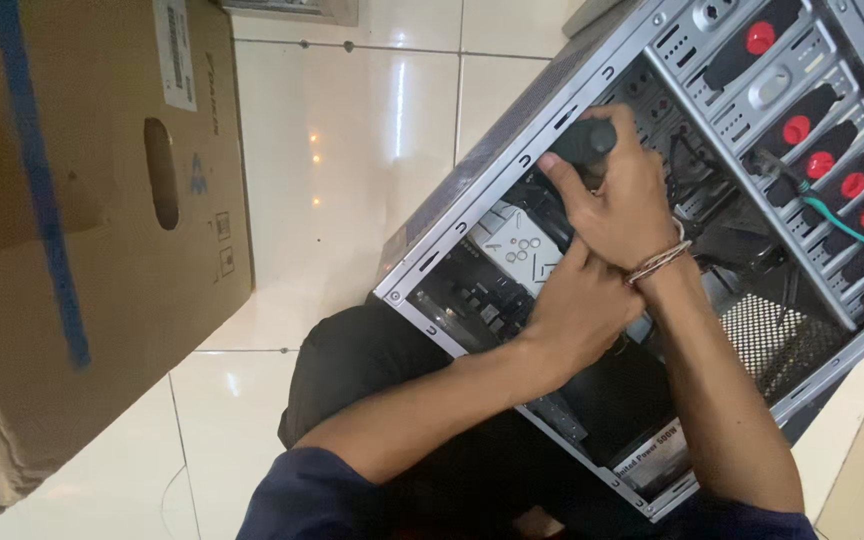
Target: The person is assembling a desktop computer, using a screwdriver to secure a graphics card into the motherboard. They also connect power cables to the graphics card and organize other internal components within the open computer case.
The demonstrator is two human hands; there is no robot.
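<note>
Both hands deep inside an open grey metal computer case lying tilted on the white tiled floor

The right hand is wrapped tight round the black handle of a screwdriver, tip hidden down in the case; the left hand sits just under it, touching, fingers curled in, what they grip I cannot tell. A bracelet rings the right wrist. Red-knobbed black drive clips line the bays, and a large brown cardboard box stands well apart
</note>
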